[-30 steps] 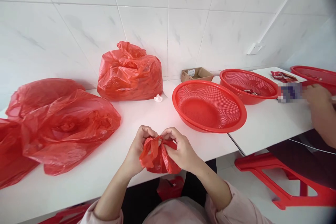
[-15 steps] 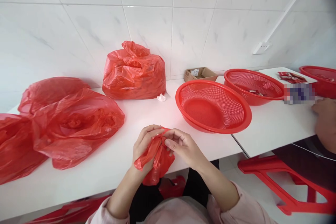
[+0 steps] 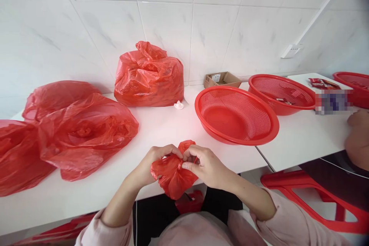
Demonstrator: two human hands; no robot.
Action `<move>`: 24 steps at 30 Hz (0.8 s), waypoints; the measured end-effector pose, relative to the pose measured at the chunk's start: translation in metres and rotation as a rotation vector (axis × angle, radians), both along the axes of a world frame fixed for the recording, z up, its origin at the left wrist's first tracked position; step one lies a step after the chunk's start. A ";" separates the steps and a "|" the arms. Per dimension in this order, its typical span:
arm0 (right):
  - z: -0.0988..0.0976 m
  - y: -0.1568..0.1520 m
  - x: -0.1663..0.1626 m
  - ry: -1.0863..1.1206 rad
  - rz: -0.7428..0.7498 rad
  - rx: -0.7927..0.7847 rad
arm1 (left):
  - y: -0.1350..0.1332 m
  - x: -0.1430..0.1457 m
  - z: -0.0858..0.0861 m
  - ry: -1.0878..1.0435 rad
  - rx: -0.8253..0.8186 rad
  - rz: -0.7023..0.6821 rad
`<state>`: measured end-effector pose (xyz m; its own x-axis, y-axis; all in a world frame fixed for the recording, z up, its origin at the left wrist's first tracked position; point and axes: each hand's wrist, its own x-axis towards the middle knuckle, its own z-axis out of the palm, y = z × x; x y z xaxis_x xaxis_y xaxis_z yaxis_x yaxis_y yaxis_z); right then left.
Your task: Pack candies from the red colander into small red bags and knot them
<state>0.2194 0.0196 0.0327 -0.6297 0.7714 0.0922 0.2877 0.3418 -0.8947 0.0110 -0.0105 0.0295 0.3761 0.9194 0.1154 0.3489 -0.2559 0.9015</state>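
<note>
I held a small, crumpled red plastic bag bunched between both hands at the near edge of the white table. My left hand was closed on its left side, fingers curled over the top of the bundle, and my right hand pinched its twisted neck from the right, thumb and forefinger pressed together on the plastic. The bag hung partly past the table's near edge, above my lap, its rounded bottom below my knuckles.

To my left, a large, loosely filled red plastic bag lay sprawled on the table toward its left edge, with another red bag behind it and a third running out past the left edge of view. A stuffed, upright red plastic bag stood against the tiled wall at the table's far edge, a small white crumpled scrap just beside its right foot. A round red perforated plastic basket sat near the table's right edge, well apart from my hands. Behind it, a small open cardboard box rested at the far edge. On the adjoining table, a second red perforated basket stood, and another person's hand rested at that table's near right edge.
</note>
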 end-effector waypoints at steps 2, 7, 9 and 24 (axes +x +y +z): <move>0.001 -0.001 0.002 -0.077 0.013 0.126 | 0.001 0.000 0.002 -0.043 -0.051 -0.045; 0.009 0.001 0.008 -0.388 0.074 0.780 | 0.005 0.003 -0.003 -0.001 -0.027 0.031; 0.012 -0.001 0.009 -0.501 0.075 0.965 | 0.007 0.002 -0.004 0.010 0.014 0.070; -0.004 -0.022 -0.002 -0.043 -0.050 0.583 | -0.025 -0.032 0.026 -0.045 0.184 0.130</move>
<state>0.2173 -0.0023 0.0284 -0.6064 0.6297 0.4855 0.3482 0.7592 -0.5499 -0.0208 -0.0355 0.0555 0.2468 0.9215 0.2998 0.3500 -0.3733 0.8592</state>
